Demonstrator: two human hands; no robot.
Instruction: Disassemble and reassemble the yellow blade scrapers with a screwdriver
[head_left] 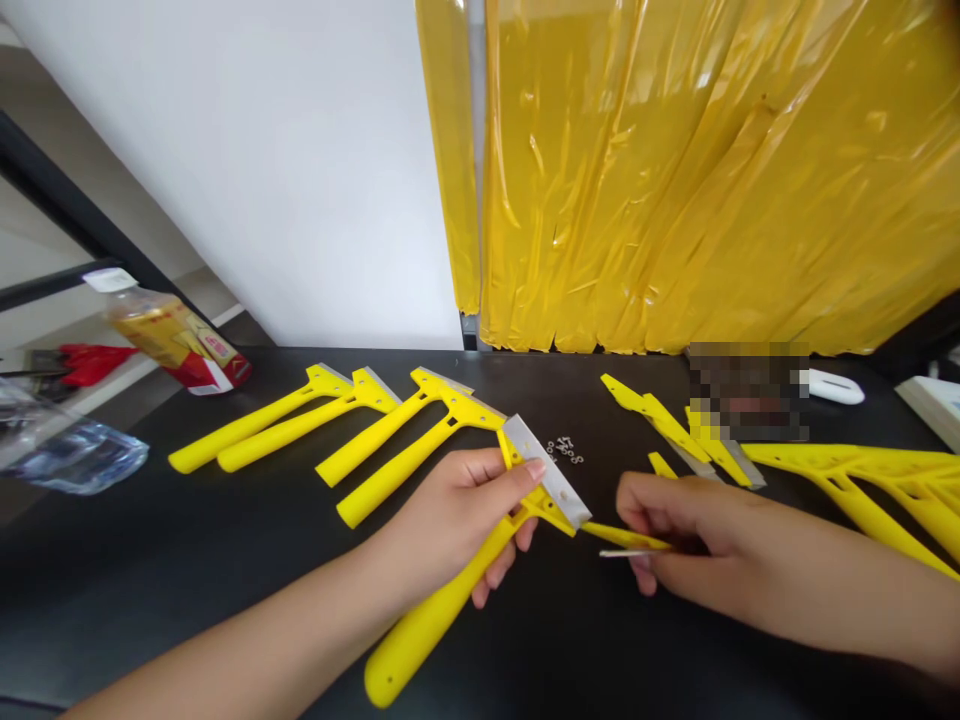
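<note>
My left hand (472, 505) is closed around the neck of a yellow scraper (442, 610), its handle slanting down toward me. A flat metal blade (559, 485) lies across the scraper's head, and my left thumb presses on it. My right hand (686, 520) pinches a narrow yellow plastic strip (619, 536), whose tip is close to the blade's lower end. A thin silvery piece (622, 553) also sticks out from the right fingers; its exact kind is unclear. Small screws and nuts (566, 450) lie in a pile just beyond the blade.
Several yellow scrapers (397, 430) lie on the black table (285, 590) to the left. Loose yellow strips (667, 420) and blades (742, 465) are at right, beside more yellow handles (862, 500). A drink bottle (176, 340) and a white mouse-shaped object (836, 387) stand farther back.
</note>
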